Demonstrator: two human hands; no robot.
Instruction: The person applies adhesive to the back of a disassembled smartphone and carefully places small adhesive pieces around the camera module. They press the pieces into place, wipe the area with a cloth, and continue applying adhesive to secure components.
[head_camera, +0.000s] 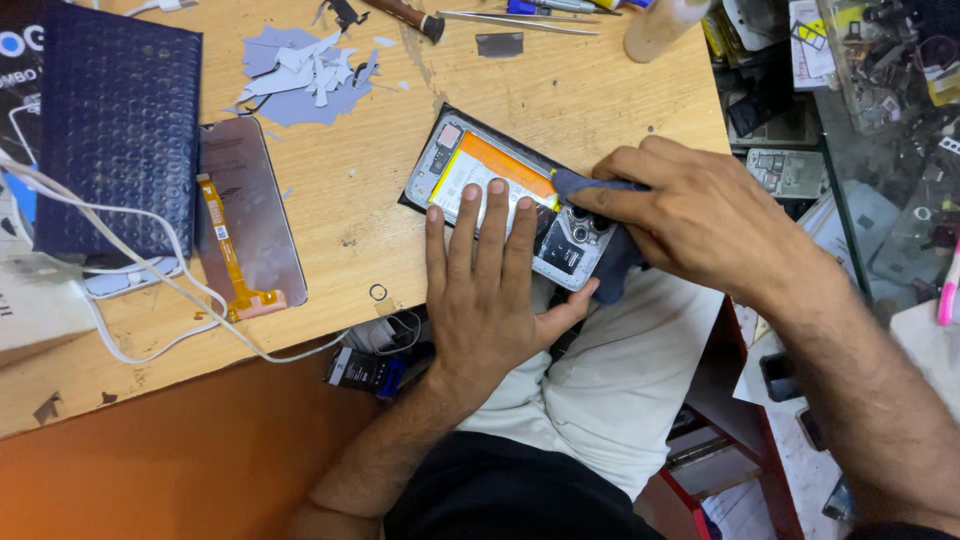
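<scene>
Opened phone (500, 195) lying at the table (600, 90) edge, back up, long axis slanting from upper left down to lower right, camera end lower right. Left hand (487, 290) flat and open, fingers pressing the phone's middle, thumb hooked under its near edge. Right hand (690, 215) pinching a blue cloth (610, 260) against the camera end. Spare screen (250, 210) well apart at left.

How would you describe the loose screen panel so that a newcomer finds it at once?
Start at the wooden table and go to the dark blue bubble-wrap pouch at its left. Beside it lies the loose screen panel, face down. An orange ribbon cable runs down its grey back, unlike the opened phone under the hands.
</scene>
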